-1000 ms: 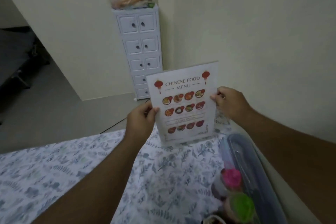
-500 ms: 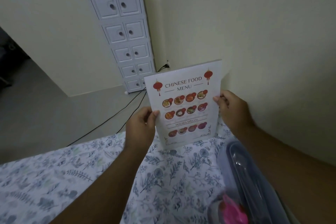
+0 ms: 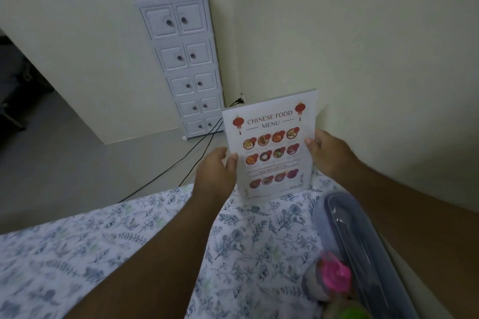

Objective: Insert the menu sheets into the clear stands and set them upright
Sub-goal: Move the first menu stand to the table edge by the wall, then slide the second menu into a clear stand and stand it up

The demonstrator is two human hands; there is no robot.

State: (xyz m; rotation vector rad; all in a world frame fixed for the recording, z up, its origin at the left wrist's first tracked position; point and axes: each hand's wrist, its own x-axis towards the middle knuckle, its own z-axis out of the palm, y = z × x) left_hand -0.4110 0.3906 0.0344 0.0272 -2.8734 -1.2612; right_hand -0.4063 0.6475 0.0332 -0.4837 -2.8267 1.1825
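A Chinese food menu sheet, apparently inside a clear stand, stands upright at the far edge of the floral tablecloth, close to the wall. My left hand grips its left edge, thumb on the front. Its right edge is pinched by my right hand at mid height. The bottom of the sheet meets the cloth. The stand's base is hidden behind the sheet.
A long clear lidded container lies on the right of the table. Bottles with a pink cap and a green cap stand beside it. A white drawer tower stands in the corner, with black cables across the floor.
The menu and both hands stay near the table's far edge, lowering slightly toward the cloth. The camera view shifts, tilting down and then back up a little.
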